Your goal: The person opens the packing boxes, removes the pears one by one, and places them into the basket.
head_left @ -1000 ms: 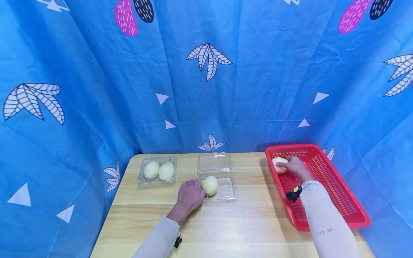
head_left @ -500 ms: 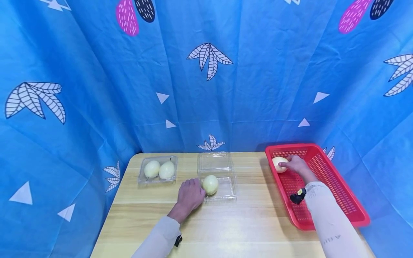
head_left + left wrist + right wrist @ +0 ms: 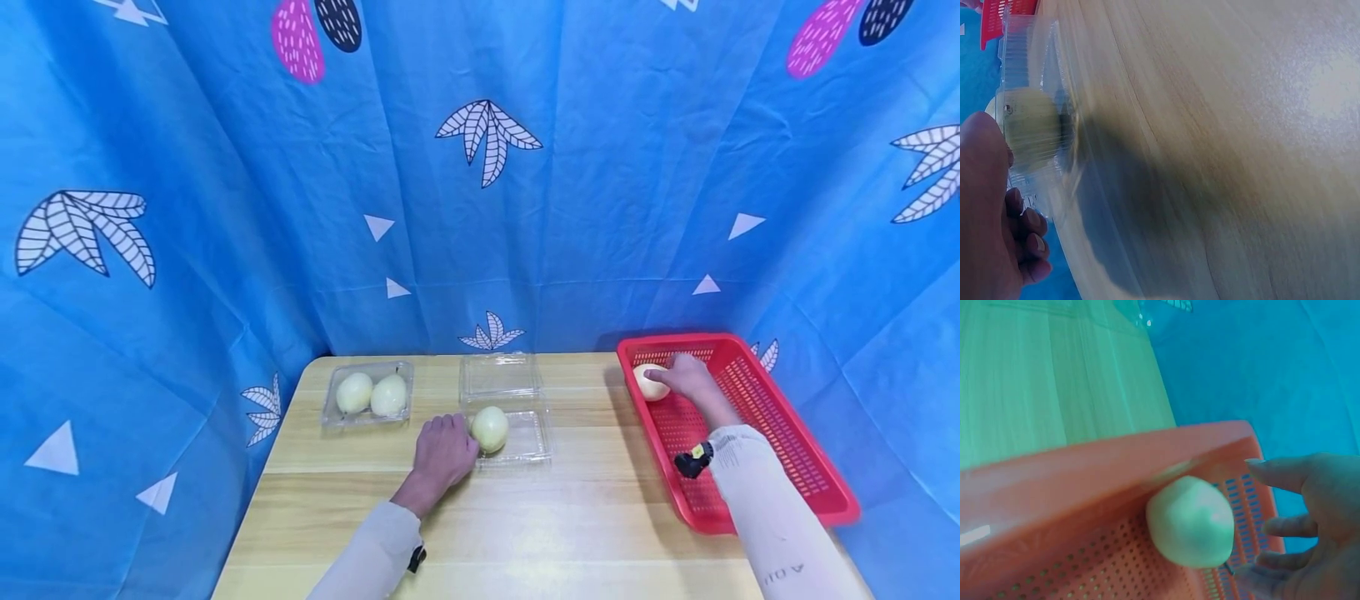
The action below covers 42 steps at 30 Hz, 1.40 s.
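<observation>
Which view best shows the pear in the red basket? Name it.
Right wrist: the pear appears large, stem visible. The head view shows it small, partly behind the right hand. Left wrist shows basket, not this pear.

The table point(image 3: 577, 517) fills the lower middle, the curtain point(image 3: 615, 208) behind. Left of centre, a box point(image 3: 352, 422) holds two pears point(image 3: 354, 393); at centre, an opened box point(image 3: 527, 435) has one pear point(image 3: 490, 429) in its left half, its lid point(image 3: 500, 377) behind, the left hand point(image 3: 444, 450) to its left. At lower right, the basket point(image 3: 772, 433) has a pear point(image 3: 648, 383) in its upper-left corner, left of the right hand point(image 3: 686, 379).
</observation>
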Motion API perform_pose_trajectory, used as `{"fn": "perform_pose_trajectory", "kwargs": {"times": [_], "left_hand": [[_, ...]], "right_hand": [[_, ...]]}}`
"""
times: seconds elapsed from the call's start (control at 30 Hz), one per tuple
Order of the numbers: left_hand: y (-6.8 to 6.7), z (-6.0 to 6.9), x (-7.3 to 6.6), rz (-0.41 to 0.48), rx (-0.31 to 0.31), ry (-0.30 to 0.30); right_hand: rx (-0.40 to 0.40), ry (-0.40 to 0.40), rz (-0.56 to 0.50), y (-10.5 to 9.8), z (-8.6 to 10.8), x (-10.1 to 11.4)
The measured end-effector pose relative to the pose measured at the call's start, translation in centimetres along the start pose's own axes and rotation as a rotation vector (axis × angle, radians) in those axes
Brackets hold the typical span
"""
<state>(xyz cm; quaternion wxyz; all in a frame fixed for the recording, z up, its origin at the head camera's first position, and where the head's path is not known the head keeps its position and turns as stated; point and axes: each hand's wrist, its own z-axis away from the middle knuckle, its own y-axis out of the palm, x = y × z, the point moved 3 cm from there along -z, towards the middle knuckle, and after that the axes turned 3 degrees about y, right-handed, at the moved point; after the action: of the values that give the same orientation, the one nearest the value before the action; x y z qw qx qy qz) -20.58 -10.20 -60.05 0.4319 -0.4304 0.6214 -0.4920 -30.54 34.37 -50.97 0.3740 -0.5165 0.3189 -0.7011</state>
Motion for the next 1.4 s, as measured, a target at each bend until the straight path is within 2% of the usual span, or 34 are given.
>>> {"fn": "perform_pose_trajectory", "kwargs": {"times": [0.27, 0.57, 0.77, 0.97, 1.4], "left_hand": [[0.0, 0.0, 0.0, 0.005, -0.012, -0.006], [0.2, 0.0, 0.1, 0.011, -0.001, -0.016], [0.1, 0.0, 0.2, 0.013, -0.010, -0.016], [0.2, -0.1, 0.1, 0.018, -0.015, -0.015], [0.2, 0.1, 0.1, 0.033, -0.002, -0.019]], "right_hand": [[-0.004, 0.030, -0.054, 0.0, 0.7, 1.9], [-0.067, 0.008, -0.044, 0.4, 1.2, 4.0], [-0.130, -0.071, -0.066, 1.3, 1.8, 6.1], [-0.161, -0.111, -0.079, 2.1, 2.0, 7.7], [-0.155, -0.280, -0.171, 5.6, 2.9, 10.5]]}}
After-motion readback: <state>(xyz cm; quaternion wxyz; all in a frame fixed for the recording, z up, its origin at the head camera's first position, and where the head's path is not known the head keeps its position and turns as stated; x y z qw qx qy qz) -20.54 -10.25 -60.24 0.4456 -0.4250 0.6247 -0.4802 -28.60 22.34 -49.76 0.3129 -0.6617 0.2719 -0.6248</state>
